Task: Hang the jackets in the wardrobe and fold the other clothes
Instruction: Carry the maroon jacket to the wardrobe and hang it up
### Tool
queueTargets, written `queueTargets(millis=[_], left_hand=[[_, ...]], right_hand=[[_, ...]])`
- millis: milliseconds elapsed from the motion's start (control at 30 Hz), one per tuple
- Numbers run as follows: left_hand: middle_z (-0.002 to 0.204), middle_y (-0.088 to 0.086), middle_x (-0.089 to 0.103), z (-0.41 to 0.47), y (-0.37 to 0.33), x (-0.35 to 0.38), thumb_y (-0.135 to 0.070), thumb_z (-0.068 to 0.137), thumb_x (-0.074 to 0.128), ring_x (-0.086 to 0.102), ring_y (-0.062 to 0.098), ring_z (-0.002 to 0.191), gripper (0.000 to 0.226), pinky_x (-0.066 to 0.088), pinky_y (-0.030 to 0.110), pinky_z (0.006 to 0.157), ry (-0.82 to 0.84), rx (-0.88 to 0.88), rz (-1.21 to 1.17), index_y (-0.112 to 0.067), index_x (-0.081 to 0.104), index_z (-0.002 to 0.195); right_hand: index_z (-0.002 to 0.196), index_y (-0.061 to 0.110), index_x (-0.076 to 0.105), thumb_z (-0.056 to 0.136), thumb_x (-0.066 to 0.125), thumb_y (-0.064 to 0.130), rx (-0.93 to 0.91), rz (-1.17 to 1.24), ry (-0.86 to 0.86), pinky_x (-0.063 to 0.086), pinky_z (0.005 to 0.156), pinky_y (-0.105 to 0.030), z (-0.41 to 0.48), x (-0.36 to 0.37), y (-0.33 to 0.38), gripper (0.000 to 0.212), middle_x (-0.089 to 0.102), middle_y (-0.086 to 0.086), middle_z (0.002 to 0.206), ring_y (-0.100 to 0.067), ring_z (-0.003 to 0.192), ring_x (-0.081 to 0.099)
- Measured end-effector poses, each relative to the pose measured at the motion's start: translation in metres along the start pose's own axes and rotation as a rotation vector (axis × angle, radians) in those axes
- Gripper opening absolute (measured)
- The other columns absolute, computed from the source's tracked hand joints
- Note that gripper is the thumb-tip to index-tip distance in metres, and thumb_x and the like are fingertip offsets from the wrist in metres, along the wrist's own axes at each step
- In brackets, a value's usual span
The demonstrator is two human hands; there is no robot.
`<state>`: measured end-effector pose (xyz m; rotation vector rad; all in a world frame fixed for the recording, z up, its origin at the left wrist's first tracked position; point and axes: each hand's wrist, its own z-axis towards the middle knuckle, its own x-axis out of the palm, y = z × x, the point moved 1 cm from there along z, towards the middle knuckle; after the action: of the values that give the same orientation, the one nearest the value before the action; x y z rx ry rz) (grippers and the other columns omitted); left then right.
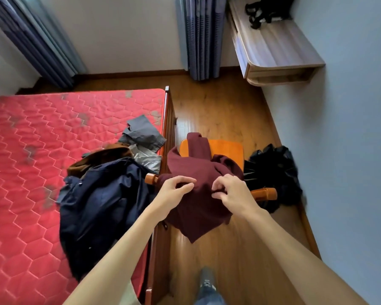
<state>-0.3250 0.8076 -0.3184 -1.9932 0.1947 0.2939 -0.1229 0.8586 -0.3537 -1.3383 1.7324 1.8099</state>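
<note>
A dark maroon garment (191, 164) is draped over the back of an orange wooden chair (227, 148) beside the bed. My left hand (174, 190) pinches the maroon cloth at the chair's top rail. My right hand (231, 191) grips the same cloth a little to the right. On the red mattress (42, 150) lies a navy jacket (99, 208), with a brown garment (101, 156) and grey clothes (143, 133) behind it. A black garment (273, 172) lies heaped on the floor against the right wall.
The wooden bed frame (169, 119) runs between mattress and chair. A wall-mounted wooden shelf (273, 47) at the upper right holds a black object (264, 9). Blue curtains (202, 36) hang at the back. My shoe (207, 282) stands on the wooden floor (218, 106).
</note>
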Motion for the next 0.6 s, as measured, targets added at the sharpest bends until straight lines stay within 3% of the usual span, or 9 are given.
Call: queueTargets(millis=[133, 200, 267, 333, 433, 533, 600], left_hand=[[0.110, -0.011, 0.071, -0.012, -0.034, -0.006, -0.009, 0.095, 0.058, 0.061, 0.003, 0.111, 0.025, 0.044, 0.022, 0.097, -0.001, 0.098, -0.051, -0.027, 0.074, 0.100], [0.113, -0.007, 0.071, -0.023, -0.050, -0.021, -0.008, 0.094, 0.057, 0.061, 0.009, 0.116, 0.026, 0.045, 0.029, 0.102, -0.030, 0.134, -0.083, -0.026, 0.075, 0.100], [0.111, 0.000, 0.073, -0.038, -0.064, -0.043, -0.010, 0.093, 0.057, 0.064, 0.015, 0.110, 0.025, 0.050, 0.036, 0.098, -0.099, 0.144, -0.171, -0.025, 0.076, 0.101], [0.100, 0.003, 0.074, -0.050, -0.077, -0.063, -0.007, 0.095, 0.057, 0.066, 0.014, 0.092, 0.026, 0.053, 0.031, 0.084, -0.149, 0.150, -0.263, -0.021, 0.077, 0.102], [0.093, 0.002, 0.071, -0.079, -0.090, -0.090, -0.007, 0.097, 0.055, 0.062, 0.012, 0.080, 0.026, 0.052, 0.023, 0.073, -0.224, 0.194, -0.359, -0.021, 0.078, 0.099], [0.091, -0.002, 0.068, -0.106, -0.094, -0.111, -0.008, 0.098, 0.055, 0.060, 0.007, 0.074, 0.028, 0.051, 0.016, 0.062, -0.306, 0.232, -0.447, -0.023, 0.078, 0.097], [0.085, -0.002, 0.065, -0.124, -0.099, -0.122, -0.010, 0.098, 0.055, 0.056, 0.007, 0.070, 0.028, 0.049, 0.017, 0.061, -0.340, 0.271, -0.478, -0.024, 0.079, 0.100]], right_hand=[[0.088, 0.021, 0.066, 0.084, 0.076, 0.016, -0.055, 0.067, 0.030, 0.047, 0.080, -0.031, 0.005, -0.005, 0.029, 0.013, 0.059, 0.010, 0.087, -0.008, 0.079, 0.055], [0.090, 0.019, 0.065, 0.085, 0.075, 0.013, -0.112, 0.122, 0.036, 0.045, 0.076, -0.025, 0.006, -0.007, 0.044, 0.012, 0.060, 0.009, 0.085, -0.007, 0.077, 0.057], [0.104, 0.019, 0.064, 0.088, 0.074, 0.020, -0.147, 0.185, 0.030, 0.046, 0.078, -0.019, 0.005, -0.006, 0.060, 0.020, 0.062, 0.004, 0.094, -0.008, 0.084, 0.059], [0.121, 0.022, 0.060, 0.089, 0.071, 0.036, -0.124, 0.273, 0.016, 0.048, 0.086, -0.016, 0.006, -0.010, 0.069, 0.037, 0.061, 0.003, 0.107, -0.007, 0.095, 0.059], [0.133, 0.035, 0.054, 0.083, 0.062, 0.066, -0.191, 0.396, 0.097, 0.045, 0.105, -0.029, -0.006, -0.017, 0.097, 0.060, 0.057, 0.013, 0.128, -0.001, 0.117, 0.054], [0.144, 0.045, 0.039, 0.065, 0.078, 0.067, -0.350, 0.351, 0.219, 0.033, 0.114, -0.033, -0.023, -0.013, 0.128, 0.090, 0.044, 0.020, 0.144, -0.003, 0.136, 0.040], [0.148, 0.040, 0.031, 0.053, 0.087, 0.063, -0.407, 0.157, 0.123, 0.028, 0.116, -0.037, -0.024, -0.002, 0.135, 0.113, 0.041, 0.017, 0.149, -0.008, 0.140, 0.036]])
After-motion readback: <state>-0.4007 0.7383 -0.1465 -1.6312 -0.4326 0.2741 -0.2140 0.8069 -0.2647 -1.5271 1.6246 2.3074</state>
